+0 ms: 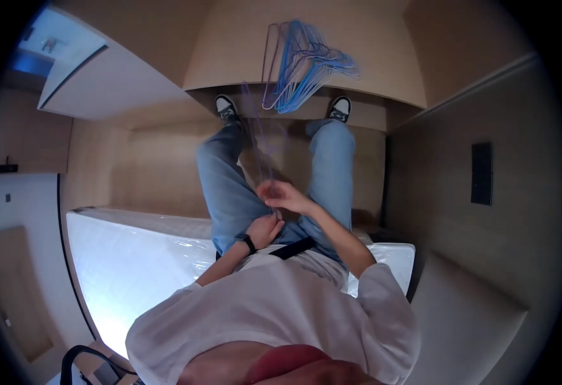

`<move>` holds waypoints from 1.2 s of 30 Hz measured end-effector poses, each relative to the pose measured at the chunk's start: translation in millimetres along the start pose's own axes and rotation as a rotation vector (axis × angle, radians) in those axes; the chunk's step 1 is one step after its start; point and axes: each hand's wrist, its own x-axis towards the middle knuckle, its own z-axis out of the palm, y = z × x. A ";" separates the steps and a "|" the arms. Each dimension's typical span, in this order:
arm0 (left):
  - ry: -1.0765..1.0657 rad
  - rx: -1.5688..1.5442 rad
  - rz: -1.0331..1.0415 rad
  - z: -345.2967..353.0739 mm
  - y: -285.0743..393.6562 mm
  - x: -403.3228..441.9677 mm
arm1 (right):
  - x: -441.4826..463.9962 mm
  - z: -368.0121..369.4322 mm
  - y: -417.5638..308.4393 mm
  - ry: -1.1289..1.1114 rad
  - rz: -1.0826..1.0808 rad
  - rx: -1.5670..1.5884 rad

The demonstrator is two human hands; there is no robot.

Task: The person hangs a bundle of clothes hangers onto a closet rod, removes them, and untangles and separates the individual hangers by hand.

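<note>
A thin purple clothes hanger (265, 151) stretches from my lap up between my knees, its outline faint and blurred. My right hand (285, 196) pinches it with the fingers curled. Lower down and closer to my body, my left hand (265, 231), below a black wristband, is closed around the hanger's near end; the fingertips are partly hidden. Beyond my feet, a loose pile of blue, purple and pale hangers (303, 67) lies on a wooden surface (383, 70), several of them overhanging its near edge.
I sit on a plastic-wrapped mattress (140, 256). To the right are a wall with a dark panel (482, 173) and a pale padded cushion (464, 314). A cabinet door (76, 83) hangs open at upper left. A bag with a black strap (72, 356) is at lower left.
</note>
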 end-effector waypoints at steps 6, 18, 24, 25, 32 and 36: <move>-0.057 0.240 0.261 13.7 -9.5 27.0 | -37.2 8.1 10.9 0.318 0.141 0.069; 0.115 0.133 0.369 -22.3 -4.3 66.8 | -15.5 -57.3 68.4 0.596 -0.001 0.270; -0.139 -0.514 0.281 -49.3 18.6 84.1 | -14.0 -50.6 50.1 0.724 -0.140 0.116; -0.219 -0.635 0.260 -48.0 18.9 84.4 | -15.3 -48.4 44.8 0.707 -0.110 0.106; -0.462 -1.078 0.071 -28.9 24.3 62.3 | -9.0 -28.6 48.3 0.653 -0.105 0.274; -0.561 -1.178 0.091 -6.7 16.5 69.8 | -9.9 -20.9 45.3 0.561 -0.117 -0.146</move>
